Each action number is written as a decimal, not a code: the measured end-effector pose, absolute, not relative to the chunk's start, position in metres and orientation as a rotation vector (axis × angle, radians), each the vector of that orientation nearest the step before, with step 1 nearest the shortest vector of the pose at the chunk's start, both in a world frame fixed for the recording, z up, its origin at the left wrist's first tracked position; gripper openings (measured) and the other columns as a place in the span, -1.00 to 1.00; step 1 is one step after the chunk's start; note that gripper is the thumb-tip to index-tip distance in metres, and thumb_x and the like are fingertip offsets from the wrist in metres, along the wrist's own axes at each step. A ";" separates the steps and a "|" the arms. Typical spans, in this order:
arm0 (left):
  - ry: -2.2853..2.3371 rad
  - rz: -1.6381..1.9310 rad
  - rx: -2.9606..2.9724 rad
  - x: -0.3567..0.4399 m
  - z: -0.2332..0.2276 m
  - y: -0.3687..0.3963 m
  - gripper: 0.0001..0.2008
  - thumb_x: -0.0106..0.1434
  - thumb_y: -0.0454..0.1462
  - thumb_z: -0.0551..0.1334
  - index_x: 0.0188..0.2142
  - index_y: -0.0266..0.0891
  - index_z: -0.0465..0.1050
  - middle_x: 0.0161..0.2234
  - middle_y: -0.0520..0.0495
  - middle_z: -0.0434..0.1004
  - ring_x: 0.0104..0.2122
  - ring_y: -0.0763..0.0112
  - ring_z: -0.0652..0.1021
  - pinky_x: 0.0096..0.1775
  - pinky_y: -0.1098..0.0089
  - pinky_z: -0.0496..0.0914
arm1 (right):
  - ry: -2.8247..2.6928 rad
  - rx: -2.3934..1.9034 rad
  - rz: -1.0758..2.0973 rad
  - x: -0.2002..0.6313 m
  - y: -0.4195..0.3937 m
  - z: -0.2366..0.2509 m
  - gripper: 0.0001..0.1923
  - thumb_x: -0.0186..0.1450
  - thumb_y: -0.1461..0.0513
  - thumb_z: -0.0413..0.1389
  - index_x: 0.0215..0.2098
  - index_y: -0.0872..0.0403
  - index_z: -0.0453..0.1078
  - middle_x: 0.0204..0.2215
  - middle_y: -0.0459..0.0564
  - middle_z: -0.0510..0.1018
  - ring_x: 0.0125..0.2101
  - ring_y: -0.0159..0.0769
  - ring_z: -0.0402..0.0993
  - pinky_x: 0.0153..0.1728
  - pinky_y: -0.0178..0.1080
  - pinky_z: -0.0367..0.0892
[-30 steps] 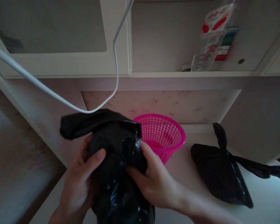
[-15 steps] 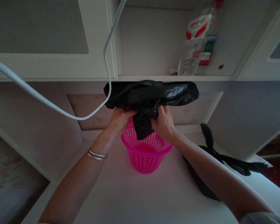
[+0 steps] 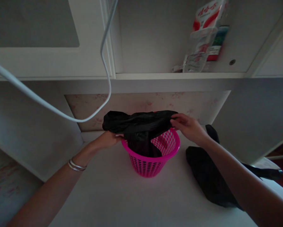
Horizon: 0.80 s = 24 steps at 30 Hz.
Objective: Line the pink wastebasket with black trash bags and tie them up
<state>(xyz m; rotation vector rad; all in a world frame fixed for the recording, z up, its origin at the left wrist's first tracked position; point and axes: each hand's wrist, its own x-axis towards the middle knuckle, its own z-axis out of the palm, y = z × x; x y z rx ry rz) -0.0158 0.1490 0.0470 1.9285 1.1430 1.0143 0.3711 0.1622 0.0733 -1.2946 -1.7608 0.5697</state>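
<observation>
A black plastic bag (image 3: 141, 123) is spread across the top of a pink perforated basket (image 3: 146, 165), its lower part hanging inside. My left hand (image 3: 108, 139) grips the bag's left end near the basket's rim, the fingers partly hidden beneath the plastic. At the bag's right end, my right hand (image 3: 187, 126) pinches the edge between thumb and fingers. The basket stands upright on a white surface, and the bag covers the back left of its opening.
Another black plastic bag (image 3: 209, 176) lies on the white surface (image 3: 122, 201), partly behind my right forearm. A white cable (image 3: 61, 114) loops down at the left. Overhead, an open shelf (image 3: 150, 76) holds a clear plastic bottle (image 3: 198, 53) with a red-and-white label.
Both hands have moved apart and the bag has come down from above the basket. Its lower part now hangs inside the opening. The view has shifted slightly.
</observation>
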 end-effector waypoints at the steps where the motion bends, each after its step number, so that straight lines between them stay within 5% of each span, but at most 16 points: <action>1: 1.145 1.005 1.860 -0.022 0.048 0.147 -0.80 -0.07 -0.23 0.53 -0.38 -0.11 0.69 -0.25 -0.02 0.79 -0.07 0.01 0.66 0.24 -0.03 0.40 | -1.697 -1.327 0.553 0.375 0.167 0.071 -0.46 0.34 -0.08 0.14 0.13 0.06 0.50 -0.36 0.03 0.66 -0.37 -0.14 0.62 -0.30 -0.12 0.51; 5: 1.201 1.132 1.525 -0.044 0.045 0.141 -0.84 -0.03 -0.25 0.49 -0.39 -0.16 0.69 -0.24 -0.12 0.78 -0.10 0.06 0.67 0.22 0.03 0.41 | -1.532 -1.440 0.580 0.382 0.172 0.063 -0.18 0.40 -0.16 0.08 0.45 0.12 0.21 -0.54 -0.09 0.57 -0.55 -0.21 0.48 -0.46 -0.18 0.38; 9: 1.239 1.266 1.161 -0.050 0.036 0.138 -0.80 0.06 -0.15 0.41 -0.31 -0.15 0.61 -0.22 -0.15 0.74 -0.11 0.08 0.66 0.08 0.06 0.51 | -1.459 -1.505 0.615 0.390 0.174 0.066 0.05 0.40 -0.24 0.08 0.61 0.00 -0.26 -0.48 -0.12 0.66 -0.57 -0.23 0.49 -0.38 -0.16 0.39; 13: 1.240 1.221 0.922 -0.039 0.033 0.135 -0.64 0.19 0.08 0.34 -0.21 -0.10 0.58 -0.14 -0.23 0.72 -0.08 -0.04 0.66 -0.12 0.03 0.58 | -1.383 -1.540 0.755 0.395 0.186 0.070 -0.16 0.45 -0.27 -0.06 0.43 0.12 0.28 -0.60 -0.04 0.60 -0.59 -0.18 0.47 -0.29 -0.08 0.42; 15: 1.219 1.187 0.868 -0.031 0.036 0.131 -0.52 0.19 0.18 0.32 -0.15 -0.12 0.59 -0.10 -0.28 0.71 -0.04 -0.10 0.65 -0.13 0.00 0.58 | -1.377 -1.540 0.869 0.392 0.187 0.066 -0.26 0.48 -0.23 -0.08 0.25 0.15 0.45 -0.47 0.10 0.68 -0.48 -0.12 0.59 -0.21 -0.05 0.46; 19: 1.181 1.123 0.857 -0.014 0.041 0.121 -0.56 0.15 0.13 0.39 -0.21 -0.14 0.62 -0.21 -0.30 0.74 -0.02 -0.17 0.66 -0.09 0.02 0.58 | -1.350 -1.489 1.020 0.379 0.172 0.052 -0.46 0.45 -0.17 0.06 0.13 0.03 0.45 -0.09 0.18 0.72 -0.22 -0.08 0.68 -0.18 -0.08 0.51; 24: 1.156 1.064 0.901 -0.004 0.042 0.107 -0.80 0.16 -0.05 0.41 -0.38 -0.10 0.64 -0.35 -0.17 0.75 -0.11 -0.08 0.71 -0.05 0.08 0.58 | -1.332 -1.382 1.110 0.375 0.144 0.045 -0.67 0.37 0.07 0.23 0.03 0.01 0.40 -0.06 0.12 0.70 -0.29 -0.19 0.67 -0.28 -0.17 0.56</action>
